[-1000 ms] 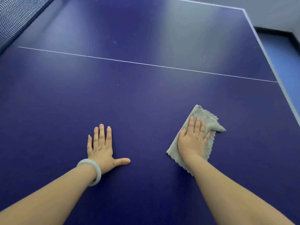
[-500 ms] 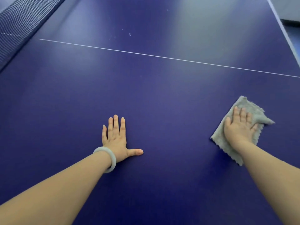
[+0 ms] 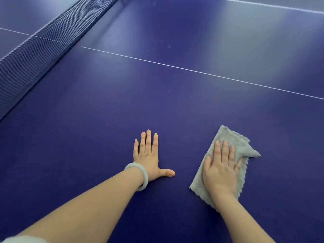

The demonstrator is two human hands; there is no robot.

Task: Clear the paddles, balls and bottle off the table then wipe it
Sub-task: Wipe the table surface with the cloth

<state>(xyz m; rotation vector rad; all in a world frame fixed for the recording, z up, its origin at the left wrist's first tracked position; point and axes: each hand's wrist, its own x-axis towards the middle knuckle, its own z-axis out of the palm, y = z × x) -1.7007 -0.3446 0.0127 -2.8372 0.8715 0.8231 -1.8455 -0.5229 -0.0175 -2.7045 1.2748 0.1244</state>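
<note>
The right hand presses flat, fingers straight, on a grey cloth lying on the blue table-tennis tabletop — near its near edge. The left hand, wearing a pale bangle, rests splayed beside it — net far left.

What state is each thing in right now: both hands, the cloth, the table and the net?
Left hand: flat on the table, fingers straight, thumb spread, holding nothing.
Right hand: flat, fingers straight, pressing down on the cloth.
Cloth: grey, rumpled, lying on the table under the right hand.
Table: blue, a few pale specks near the white line.
Net: upright, stretched across the table at upper left.
Bracelet: on the left wrist.
</note>
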